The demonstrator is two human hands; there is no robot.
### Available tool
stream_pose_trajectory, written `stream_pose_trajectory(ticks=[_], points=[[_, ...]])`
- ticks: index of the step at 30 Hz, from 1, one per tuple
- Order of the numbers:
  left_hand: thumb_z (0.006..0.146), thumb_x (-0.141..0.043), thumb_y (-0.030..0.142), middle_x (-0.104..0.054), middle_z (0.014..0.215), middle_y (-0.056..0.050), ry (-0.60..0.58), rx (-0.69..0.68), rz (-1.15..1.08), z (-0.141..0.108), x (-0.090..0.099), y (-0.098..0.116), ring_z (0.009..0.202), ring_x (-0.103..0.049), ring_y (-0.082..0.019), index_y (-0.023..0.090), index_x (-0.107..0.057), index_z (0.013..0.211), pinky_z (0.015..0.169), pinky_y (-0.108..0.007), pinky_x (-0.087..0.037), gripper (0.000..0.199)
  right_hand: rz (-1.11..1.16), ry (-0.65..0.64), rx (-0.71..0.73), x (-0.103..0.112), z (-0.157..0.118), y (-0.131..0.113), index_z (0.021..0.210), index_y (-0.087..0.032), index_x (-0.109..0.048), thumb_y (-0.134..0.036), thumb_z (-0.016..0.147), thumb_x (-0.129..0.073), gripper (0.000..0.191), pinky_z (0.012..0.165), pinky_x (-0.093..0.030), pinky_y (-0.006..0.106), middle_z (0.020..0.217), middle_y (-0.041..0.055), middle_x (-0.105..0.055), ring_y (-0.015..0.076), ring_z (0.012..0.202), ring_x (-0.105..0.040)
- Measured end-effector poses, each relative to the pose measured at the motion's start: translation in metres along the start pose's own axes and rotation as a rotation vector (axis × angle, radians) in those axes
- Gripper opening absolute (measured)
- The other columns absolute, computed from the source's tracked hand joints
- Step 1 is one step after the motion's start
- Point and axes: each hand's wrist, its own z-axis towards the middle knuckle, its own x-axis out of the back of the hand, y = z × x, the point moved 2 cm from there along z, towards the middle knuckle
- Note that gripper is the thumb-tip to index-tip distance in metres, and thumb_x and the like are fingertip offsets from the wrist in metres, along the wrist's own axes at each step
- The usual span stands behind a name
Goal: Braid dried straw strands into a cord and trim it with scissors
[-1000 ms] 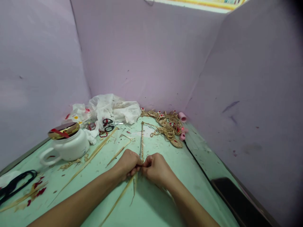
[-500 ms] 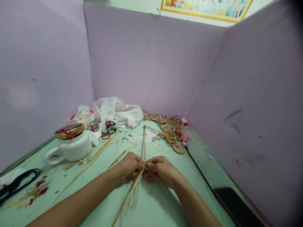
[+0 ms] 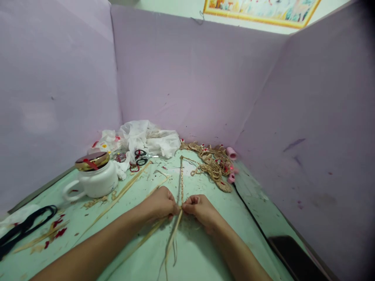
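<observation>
A thin straw-coloured braid (image 3: 182, 181) runs straight from the far part of the green table down to my two hands. My left hand (image 3: 166, 203) is closed on strands at the braid's near end, with a long strand trailing from under it toward the lower left. Close beside it, my right hand (image 3: 197, 208) pinches the strands at the same spot with thumb and forefinger. Loose strands (image 3: 172, 238) hang below the fingers toward the front edge. A pile of braided cord (image 3: 215, 168) lies beyond my right hand.
On the left stand a white mug (image 3: 99, 181) with a gold lid, black-handled scissors (image 3: 141, 157), white plastic bags (image 3: 146, 136) and a dark cord (image 3: 26, 228). A black phone-like object (image 3: 295, 257) lies at right, near a pink device (image 3: 231, 177). Purple panels (image 3: 187, 78) enclose the table.
My left hand has turned more knuckles-up, and a strand now trails left beneath it. The other loose strands hang straighter down. The view has shifted slightly.
</observation>
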Motion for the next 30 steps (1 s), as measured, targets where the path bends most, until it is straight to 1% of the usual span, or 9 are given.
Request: stream_pose_trajectory(ticks=[6, 9, 11, 14, 18, 20, 22, 25, 30], points=[[0.061, -0.044, 0.018, -0.054, 0.054, -0.007, 0.320, -0.159, 0.408, -0.022, -0.028, 0.012, 0.052, -0.048, -0.015, 0.013, -0.060, 0.055, 0.050, -0.024, -0.030, 0.017, 0.229, 0.012, -0.087, -0.008, -0.004, 0.000, 0.049, -0.015, -0.045, -0.014, 0.050, -0.051, 0.006, 0.034, -0.012, 0.020, 0.032, -0.0088, -0.033, 0.0022, 0.029, -0.021], [0.062, -0.046, 0.018, -0.057, 0.061, -0.011, 0.319, -0.186, 0.522, -0.027, -0.035, 0.014, 0.059, -0.051, -0.018, 0.013, -0.063, 0.063, 0.054, -0.026, -0.032, 0.018, 0.242, -0.011, -0.097, -0.010, -0.002, 0.003, 0.048, -0.015, -0.046, -0.014, 0.049, -0.050, 0.004, 0.033, -0.011, 0.020, 0.032, -0.0082, -0.033, 0.0020, 0.028, -0.021], [0.063, -0.047, 0.022, -0.054, 0.054, -0.008, 0.276, -0.190, 0.467, -0.025, -0.029, 0.016, 0.054, -0.049, -0.016, 0.013, -0.061, 0.056, 0.051, -0.024, -0.030, 0.018, 0.233, -0.051, -0.075, -0.009, -0.001, 0.004, 0.048, -0.014, -0.046, -0.015, 0.050, -0.051, 0.005, 0.033, -0.010, 0.020, 0.032, -0.0077, -0.034, 0.0020, 0.027, -0.022], [0.065, -0.046, 0.028, -0.044, 0.041, -0.001, 0.294, -0.133, 0.212, -0.016, -0.009, 0.016, 0.042, -0.042, -0.011, 0.013, -0.056, 0.050, 0.043, -0.021, -0.027, 0.023, 0.248, -0.140, -0.052, -0.005, -0.001, 0.003, 0.049, -0.014, -0.049, -0.019, 0.053, -0.055, 0.009, 0.033, -0.010, 0.020, 0.032, -0.0079, -0.033, 0.0019, 0.028, -0.021], [0.060, -0.047, 0.021, -0.045, 0.036, 0.002, -0.013, 0.060, -0.278, -0.002, -0.006, 0.008, 0.030, -0.036, -0.008, 0.013, -0.054, 0.051, 0.033, -0.019, -0.023, 0.014, 0.271, -0.248, -0.025, -0.003, -0.004, 0.000, 0.053, -0.012, -0.053, -0.025, 0.054, -0.063, 0.017, 0.036, -0.015, 0.019, 0.038, -0.0052, -0.042, 0.0025, 0.033, -0.030], [0.056, -0.049, 0.016, -0.049, 0.040, -0.001, -0.087, 0.104, -0.429, 0.002, -0.010, 0.005, 0.031, -0.040, -0.008, 0.012, -0.051, 0.046, 0.031, -0.019, -0.025, 0.011, 0.276, -0.258, -0.007, -0.004, -0.004, 0.000, 0.054, -0.012, -0.053, -0.027, 0.052, -0.065, 0.019, 0.039, -0.019, 0.018, 0.044, -0.0020, -0.050, 0.0044, 0.039, -0.039], [0.052, -0.048, 0.011, -0.049, 0.039, -0.002, -0.066, 0.142, -0.465, 0.005, -0.013, 0.001, 0.031, -0.042, -0.009, 0.012, -0.049, 0.042, 0.031, -0.020, -0.028, 0.011, 0.239, -0.235, 0.015, -0.004, -0.002, 0.001, 0.056, -0.012, -0.053, -0.025, 0.051, -0.064, 0.018, 0.042, -0.023, 0.018, 0.049, -0.0006, -0.054, 0.0055, 0.043, -0.043], [0.049, -0.045, 0.008, -0.042, 0.031, 0.000, -0.007, 0.189, -0.361, 0.007, -0.015, -0.001, 0.028, -0.038, -0.009, 0.013, -0.046, 0.038, 0.031, -0.020, -0.027, 0.012, 0.095, -0.173, 0.101, -0.003, 0.003, 0.005, 0.056, -0.014, -0.050, -0.019, 0.051, -0.060, 0.012, 0.045, -0.027, 0.019, 0.051, -0.0008, -0.055, 0.0061, 0.045, -0.042], [0.049, -0.050, 0.011, -0.040, 0.034, 0.004, 0.212, 0.090, -0.287, 0.010, -0.022, -0.008, 0.032, -0.032, -0.006, 0.013, -0.051, 0.044, 0.035, -0.020, -0.022, 0.005, -0.182, -0.064, 0.215, 0.004, 0.003, 0.007, 0.054, -0.014, -0.050, -0.014, 0.054, -0.053, 0.003, 0.047, -0.030, 0.021, 0.049, -0.0008, -0.052, 0.0079, 0.047, -0.041]])
